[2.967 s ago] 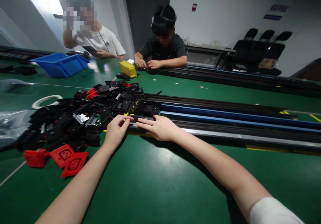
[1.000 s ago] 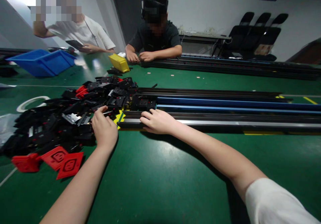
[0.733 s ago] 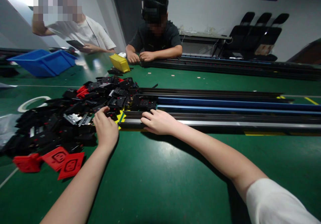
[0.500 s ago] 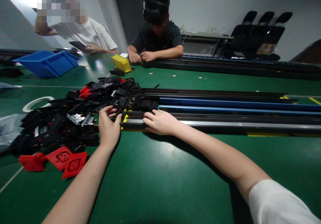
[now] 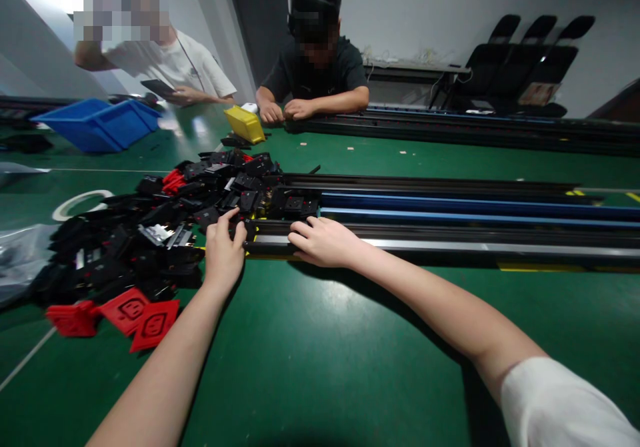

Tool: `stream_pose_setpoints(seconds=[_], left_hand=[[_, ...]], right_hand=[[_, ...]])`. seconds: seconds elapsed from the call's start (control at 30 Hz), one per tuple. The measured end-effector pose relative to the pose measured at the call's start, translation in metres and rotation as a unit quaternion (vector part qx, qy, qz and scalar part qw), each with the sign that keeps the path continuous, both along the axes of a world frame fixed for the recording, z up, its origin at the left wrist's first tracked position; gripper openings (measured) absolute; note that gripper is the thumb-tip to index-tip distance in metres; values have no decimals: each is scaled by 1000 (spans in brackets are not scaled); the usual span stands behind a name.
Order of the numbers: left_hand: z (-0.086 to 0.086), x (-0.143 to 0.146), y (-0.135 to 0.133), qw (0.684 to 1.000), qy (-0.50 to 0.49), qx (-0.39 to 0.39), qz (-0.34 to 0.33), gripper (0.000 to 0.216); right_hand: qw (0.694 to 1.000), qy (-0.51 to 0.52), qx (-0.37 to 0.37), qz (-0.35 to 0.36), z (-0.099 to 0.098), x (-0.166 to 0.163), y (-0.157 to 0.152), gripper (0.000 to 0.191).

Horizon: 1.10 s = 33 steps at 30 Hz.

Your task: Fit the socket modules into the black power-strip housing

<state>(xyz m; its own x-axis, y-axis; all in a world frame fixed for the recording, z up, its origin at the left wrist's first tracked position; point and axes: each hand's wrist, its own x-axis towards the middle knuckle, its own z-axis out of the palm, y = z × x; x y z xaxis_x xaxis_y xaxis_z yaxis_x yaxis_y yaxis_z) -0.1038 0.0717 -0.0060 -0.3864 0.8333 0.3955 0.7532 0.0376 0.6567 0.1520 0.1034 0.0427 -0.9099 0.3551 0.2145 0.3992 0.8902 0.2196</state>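
Note:
My left hand is at the left end of the nearest long black rail, beside the heap of black socket modules. Its thumb and forefinger stand apart, with dark parts visible behind them; no held piece can be made out. Over the same rail, a little further right, my right hand curls its fingers around the top edge. A silver strip runs along this rail, and yellow tape shows near its end. Several red socket plates lie at the front of the heap.
Behind the near rail lie blue-lined rails. Blue bins, a yellow bin and a white ring stand or lie on the green table. Across it, a co-worker handles another rail; a second person holds a dark tablet.
My left thumb and forefinger have spread and moved slightly back from the rail's end. My right hand stays on the rail. The view has shifted slightly.

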Motion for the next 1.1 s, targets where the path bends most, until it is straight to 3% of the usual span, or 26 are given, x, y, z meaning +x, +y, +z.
stream_pose_setpoints(seconds=[0.13, 0.3, 0.77, 1.1], left_hand=[[1, -3, 3, 995, -84, 42, 17, 33], [4, -3, 5, 986, -164, 16, 27, 27], [-4, -13, 9, 995, -102, -20, -7, 30], [3, -6, 2, 998, -47, -10, -27, 51]], right_hand=[[1000, 3, 3, -2, -1, 0, 0, 29], [1000, 1, -5, -3, -1, 0, 1, 29], [1000, -4, -10, -5, 2, -1, -1, 30], [1000, -8, 4, -7, 2, -2, -2, 30]])
